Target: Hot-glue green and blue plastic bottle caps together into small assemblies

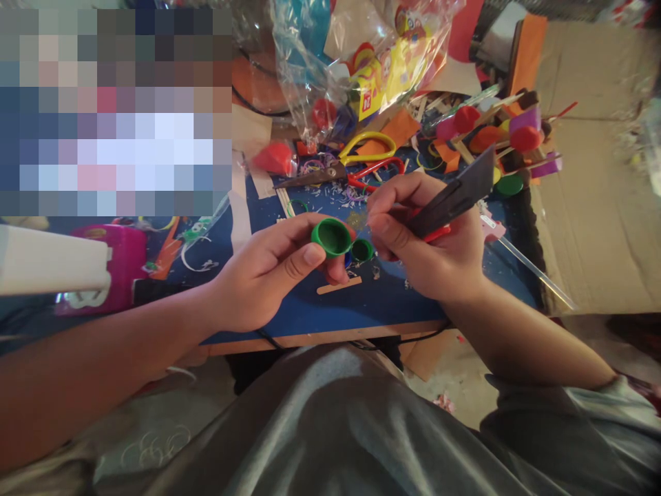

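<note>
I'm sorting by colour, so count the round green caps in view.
3: an open green cap in the left hand, a smaller green cap just beside its fingertips, and a flat-looking green cap near the cardboard. More may be hidden.

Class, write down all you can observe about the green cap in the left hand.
The green cap is round, hollow and cup-like, and looks like smooth plastic. Its rim is a brighter green than its shaded inside. Its open side faces up towards the viewer, and nothing can be made out inside. The left hand grips it, thumb at its lower left edge. It shows against the blue table, close beside a smaller green cap; whether the two touch is unclear.
</note>
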`<state>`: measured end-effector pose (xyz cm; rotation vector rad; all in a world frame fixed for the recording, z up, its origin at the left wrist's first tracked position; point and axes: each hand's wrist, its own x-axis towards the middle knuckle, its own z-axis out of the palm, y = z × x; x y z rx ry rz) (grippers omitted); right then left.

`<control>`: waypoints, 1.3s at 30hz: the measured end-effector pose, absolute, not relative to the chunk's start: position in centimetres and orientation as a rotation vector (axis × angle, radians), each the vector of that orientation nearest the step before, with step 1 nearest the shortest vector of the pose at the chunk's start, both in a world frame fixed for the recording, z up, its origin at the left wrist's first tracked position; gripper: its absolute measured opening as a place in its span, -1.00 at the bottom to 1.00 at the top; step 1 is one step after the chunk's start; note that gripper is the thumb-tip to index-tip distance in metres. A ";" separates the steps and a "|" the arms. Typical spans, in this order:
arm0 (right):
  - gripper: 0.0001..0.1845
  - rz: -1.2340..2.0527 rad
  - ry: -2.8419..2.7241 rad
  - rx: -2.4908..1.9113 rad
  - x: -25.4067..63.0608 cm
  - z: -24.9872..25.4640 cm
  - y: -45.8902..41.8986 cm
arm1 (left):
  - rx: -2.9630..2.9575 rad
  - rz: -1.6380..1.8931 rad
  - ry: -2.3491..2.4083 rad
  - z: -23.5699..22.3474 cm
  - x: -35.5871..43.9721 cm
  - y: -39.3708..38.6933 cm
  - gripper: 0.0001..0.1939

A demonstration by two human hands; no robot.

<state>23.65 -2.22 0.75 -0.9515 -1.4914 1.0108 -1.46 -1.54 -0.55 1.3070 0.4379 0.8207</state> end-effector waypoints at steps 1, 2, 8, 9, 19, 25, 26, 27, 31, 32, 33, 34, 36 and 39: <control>-0.68 1.011 -1.473 -0.941 23.7 0.7 -2.2 | 1.307 0.826 0.436 -0.5 -1.5 -1.6 -0.67; -0.71 1.011 -1.466 -0.930 23.8 0.7 -2.2 | 1.304 0.833 0.442 -0.5 -1.5 -1.6 -0.67; -0.80 0.832 -1.835 -0.800 24.6 1.6 -2.1 | 1.272 0.792 0.524 -0.3 -1.4 -1.7 -0.64; -0.82 0.787 -1.907 -0.749 24.6 1.7 -2.0 | 1.273 0.776 0.550 -0.2 -1.4 -1.7 -0.62; -0.86 0.722 -2.006 -0.671 24.2 1.3 -1.9 | 1.398 0.857 0.670 0.7 -1.0 -1.9 -0.59; -0.85 0.809 -1.916 -0.710 23.6 1.4 -2.2 | 1.479 0.808 0.739 1.3 -1.1 -1.9 -0.65; -0.85 0.828 -1.901 -0.718 23.5 1.4 -2.2 | 1.496 0.806 0.738 1.4 -1.2 -1.9 -0.66; -0.86 0.849 -1.881 -0.725 23.5 1.3 -2.3 | 1.514 0.806 0.738 1.4 -1.2 -1.9 -0.67; -0.82 0.985 -1.751 -0.819 23.4 1.1 -2.4 | 1.568 0.814 0.734 1.4 -1.3 -1.9 -0.71; -0.78 1.025 -1.697 -0.852 23.5 1.0 -2.4 | 1.563 0.819 0.724 1.3 -1.3 -1.9 -0.70; -0.73 1.052 -1.634 -0.883 23.5 1.0 -2.4 | 1.550 0.825 0.710 1.2 -1.3 -1.9 -0.69; -0.68 1.063 -1.570 -0.912 23.5 1.1 -2.4 | 1.533 0.829 0.696 1.1 -1.3 -1.9 -0.67; -0.65 1.022 -1.481 -0.965 23.6 1.1 -2.4 | 1.503 0.826 0.677 0.9 -1.3 -1.9 -0.64; -0.75 0.892 -1.475 -1.022 23.7 0.9 -2.5 | 1.468 0.836 0.672 0.6 -1.4 -1.9 -0.60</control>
